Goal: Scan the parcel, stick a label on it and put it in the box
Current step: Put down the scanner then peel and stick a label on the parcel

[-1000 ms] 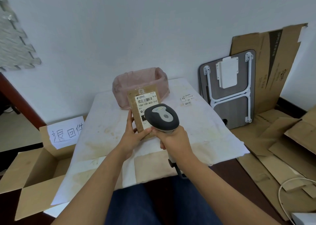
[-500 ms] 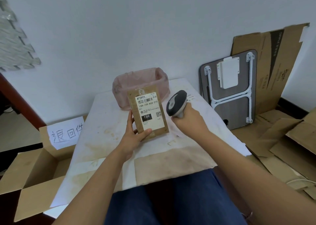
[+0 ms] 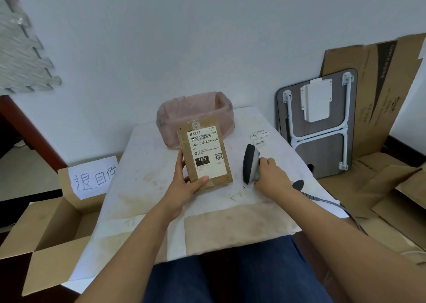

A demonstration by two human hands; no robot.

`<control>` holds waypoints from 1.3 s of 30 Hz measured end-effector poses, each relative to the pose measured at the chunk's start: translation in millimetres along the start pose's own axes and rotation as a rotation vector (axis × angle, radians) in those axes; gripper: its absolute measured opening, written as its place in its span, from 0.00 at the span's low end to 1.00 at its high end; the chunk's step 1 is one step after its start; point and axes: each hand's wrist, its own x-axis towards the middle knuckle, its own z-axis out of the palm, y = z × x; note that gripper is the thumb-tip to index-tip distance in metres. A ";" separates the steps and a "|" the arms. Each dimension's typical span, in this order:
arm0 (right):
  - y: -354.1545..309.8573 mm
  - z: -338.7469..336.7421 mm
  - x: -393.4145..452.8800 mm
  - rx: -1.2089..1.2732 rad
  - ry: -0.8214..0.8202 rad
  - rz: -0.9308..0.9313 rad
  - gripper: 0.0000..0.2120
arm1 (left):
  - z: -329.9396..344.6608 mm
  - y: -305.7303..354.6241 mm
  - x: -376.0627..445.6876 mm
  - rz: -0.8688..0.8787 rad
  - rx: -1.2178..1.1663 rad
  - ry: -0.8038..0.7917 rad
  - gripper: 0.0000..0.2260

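Note:
My left hand (image 3: pixel 184 183) holds a flat brown parcel (image 3: pixel 205 153) upright above the table, its white shipping sheet with barcode facing me. To its right, my right hand (image 3: pixel 272 178) grips the handle of a grey and black barcode scanner (image 3: pixel 250 164), which rests on its side on the white table (image 3: pixel 147 171). The scanner's cable (image 3: pixel 327 201) trails off the right edge. Several small white labels (image 3: pixel 259 137) lie at the table's far right. An open cardboard box (image 3: pixel 53 231) with a handwritten paper sign stands on the floor to the left.
A bin lined with a pink bag (image 3: pixel 196 116) stands at the table's far edge, behind the parcel. A folded small table (image 3: pixel 318 123) and flat cardboard sheets (image 3: pixel 378 90) lean against the wall at right. More cardboard lies on the floor at right.
My right hand has swung the scanner away from the parcel's front, off to the right and down onto the table. The parcel in my left hand has stayed almost in place.

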 end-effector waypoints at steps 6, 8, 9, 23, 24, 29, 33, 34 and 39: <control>4.5 9.4 0.9 0.015 -0.019 0.000 0.22 | -0.5 0.2 0.0 -0.008 0.018 0.000 0.46; 5.2 10.2 0.8 -0.011 -0.008 0.004 0.24 | -0.4 1.5 -1.0 -0.022 0.034 0.011 0.45; 5.1 9.9 0.3 -0.015 -0.011 0.013 0.27 | -0.3 2.6 -1.7 -0.035 0.044 0.020 0.45; -15.6 -7.3 -7.6 0.359 0.170 0.081 0.29 | 1.7 22.3 -23.9 -0.258 0.147 -0.053 0.40; -16.2 -8.6 -6.8 0.371 0.186 0.075 0.27 | 1.8 24.4 -25.8 -0.284 0.151 -0.060 0.40; -13.0 -17.1 2.0 0.472 0.256 0.054 0.19 | 0.9 36.1 -34.6 -0.347 0.264 -0.069 0.29; -4.3 -19.3 16.6 0.558 0.254 0.077 0.15 | -2.3 42.8 -28.3 -0.328 0.645 -0.010 0.30; -1.9 -19.6 21.5 0.586 0.249 0.092 0.14 | -3.1 45.0 -24.9 -0.312 0.732 0.018 0.31; 13.4 -23.5 45.3 0.651 0.189 0.186 0.20 | -2.4 61.8 -2.5 -0.111 0.892 0.144 0.25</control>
